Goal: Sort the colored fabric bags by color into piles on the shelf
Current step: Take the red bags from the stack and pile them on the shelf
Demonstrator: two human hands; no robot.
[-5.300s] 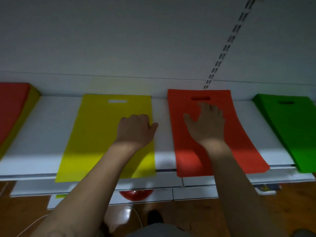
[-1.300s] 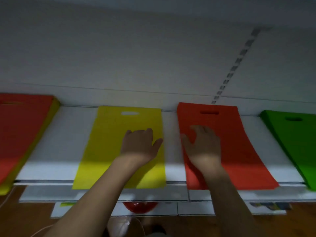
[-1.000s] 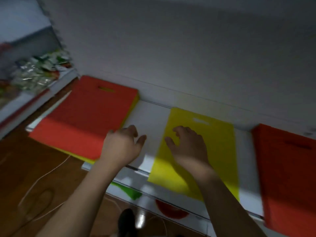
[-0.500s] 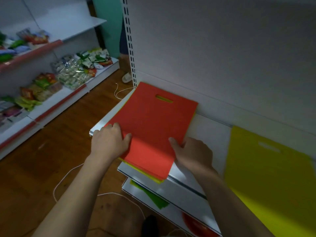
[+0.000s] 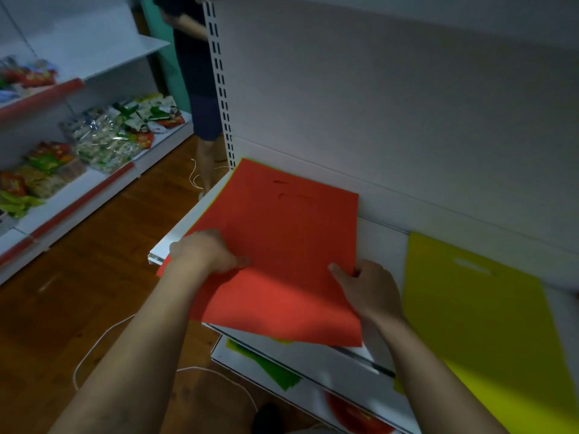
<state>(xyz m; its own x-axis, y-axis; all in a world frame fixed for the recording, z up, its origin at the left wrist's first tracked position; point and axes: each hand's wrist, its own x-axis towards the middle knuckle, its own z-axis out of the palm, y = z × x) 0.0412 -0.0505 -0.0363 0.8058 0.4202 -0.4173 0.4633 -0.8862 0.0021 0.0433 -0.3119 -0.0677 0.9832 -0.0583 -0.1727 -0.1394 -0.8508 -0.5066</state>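
Red fabric fills the middle of the view: a red bag [image 5: 282, 245] lies on top of a mixed stack at the left end of a white shelf [image 5: 380, 242], its cut-out handle toward the back wall. Thin yellow edges show under the stack along its far left side and at its front edge.

The person's left hand [image 5: 206, 252] pinches the bag's left edge, fingers curled with the thumb on top. The right hand [image 5: 369, 289] holds the right edge near the front corner, thumb on top and fingers tucked beneath. Both grips are closed on the fabric, and the front of the bag lifts slightly off the stack and overhangs the shelf lip.

Just to the right, apart from the stack, a single yellow bag [image 5: 479, 314] lies flat on the same shelf. Green fabric [image 5: 269, 368] pokes out from a lower shelf. Another person stands in the aisle beyond.

Judged from this, the risk is taking more than one layer: the fabric is thin, and a second red sheet seems to sit right beneath. A loose pinch could also let the overhanging sheet slide to the wooden floor [image 5: 78, 292].
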